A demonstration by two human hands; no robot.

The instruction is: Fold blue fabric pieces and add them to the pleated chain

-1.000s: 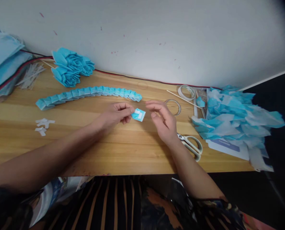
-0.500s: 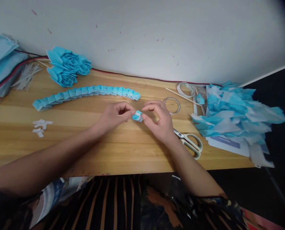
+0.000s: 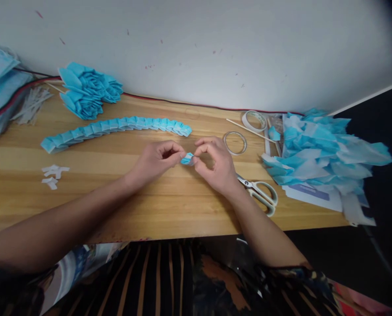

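Note:
Between my hands is a small folded blue-and-white petal point(image 3: 187, 159), of thin paper or fabric. My left hand point(image 3: 158, 160) pinches its left end between thumb and forefinger. The thumb and fingertips of my right hand point(image 3: 215, 164) are closed on its right edge. Just beyond lies a curved row of overlapping blue folded petals point(image 3: 116, 125) on the wooden table point(image 3: 143, 206). A pair of scissors point(image 3: 261, 195) with pale handles rests by my right wrist, its blade tips partly hidden by the hand.
Blue fabric roses point(image 3: 90, 90) lean near the wall at the left. White scraps point(image 3: 54, 171) lie front left. At the right are a tape roll point(image 3: 254, 121), a thinner ring of tape point(image 3: 235, 143), a stick point(image 3: 245, 127) and a heap of blue-white sheets point(image 3: 324, 153).
My right hand has come in from the right and taken hold of the petal's free edge. The petal, flat and square-ended before, is now bent and narrower. The view has shifted slightly.

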